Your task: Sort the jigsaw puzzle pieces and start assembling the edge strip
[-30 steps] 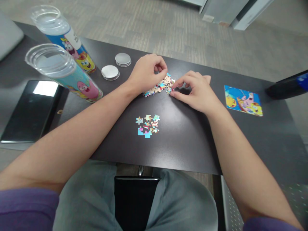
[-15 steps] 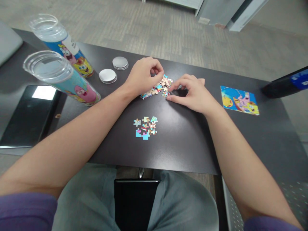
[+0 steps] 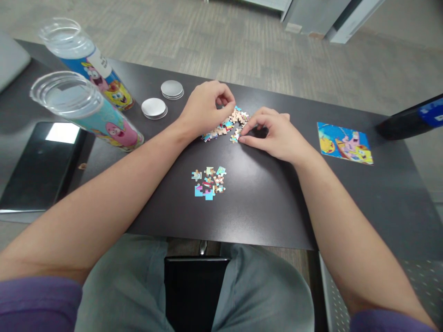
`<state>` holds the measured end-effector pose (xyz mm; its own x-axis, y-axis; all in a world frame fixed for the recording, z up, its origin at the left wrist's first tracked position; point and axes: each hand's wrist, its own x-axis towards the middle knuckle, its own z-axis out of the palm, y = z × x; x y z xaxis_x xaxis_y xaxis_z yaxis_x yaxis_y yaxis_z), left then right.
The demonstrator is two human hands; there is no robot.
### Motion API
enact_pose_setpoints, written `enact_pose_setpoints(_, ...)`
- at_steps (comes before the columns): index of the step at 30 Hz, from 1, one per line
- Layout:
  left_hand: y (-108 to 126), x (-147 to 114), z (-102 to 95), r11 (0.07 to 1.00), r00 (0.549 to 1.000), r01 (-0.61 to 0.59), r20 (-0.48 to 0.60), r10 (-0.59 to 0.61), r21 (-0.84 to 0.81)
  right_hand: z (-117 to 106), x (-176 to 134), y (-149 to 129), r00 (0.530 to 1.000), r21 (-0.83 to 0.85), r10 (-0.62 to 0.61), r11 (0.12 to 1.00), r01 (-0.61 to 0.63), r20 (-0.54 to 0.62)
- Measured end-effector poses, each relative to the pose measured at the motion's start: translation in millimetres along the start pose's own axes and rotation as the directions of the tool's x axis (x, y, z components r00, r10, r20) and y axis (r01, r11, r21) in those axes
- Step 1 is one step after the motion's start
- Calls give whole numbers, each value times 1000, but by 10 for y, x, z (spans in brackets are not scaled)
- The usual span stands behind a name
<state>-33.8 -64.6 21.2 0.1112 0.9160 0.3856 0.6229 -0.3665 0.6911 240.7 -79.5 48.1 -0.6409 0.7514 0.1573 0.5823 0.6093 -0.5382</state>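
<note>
My left hand (image 3: 209,105) rests over the left side of a heap of jigsaw puzzle pieces (image 3: 226,124); its fingers are curled toward the thumb, and whatever may be between them is hidden. At the heap's near right edge, my right hand (image 3: 272,133) has its thumb and forefinger closed on a small puzzle piece (image 3: 235,137). Closer to me on the dark table lies a loose group of several puzzle pieces (image 3: 208,182), some with light blue and pink print.
Two clear-topped cartoon tubes (image 3: 117,127) stand at the left, near silver round lids (image 3: 154,107). A black tablet-like device (image 3: 38,170) lies beyond my left forearm. To the right are a cartoon picture card (image 3: 344,143) and a dark bottle (image 3: 408,121).
My right hand has shifted slightly left, and the puzzle piece at its fingertips has moved left along the heap's near edge. My left hand stays almost still.
</note>
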Motion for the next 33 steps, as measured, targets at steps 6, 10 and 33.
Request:
enact_pose_setpoints(6, 2, -5, 4, 1000, 1000, -15, 3, 15, 25, -7, -7, 5, 1000, 28, -4, 1000, 4, -3)
enact_pose_setpoints(10, -13, -9, 2, 999, 1000, -27, 12, 27, 37, 0, -10, 11, 1000, 20, 15, 1000, -15, -7)
enact_pose_setpoints(33, -27, 4, -21, 998, 1000, -21, -14, 21, -63, -370, -36, 341, 975, 306, 193, 940, -153, -106)
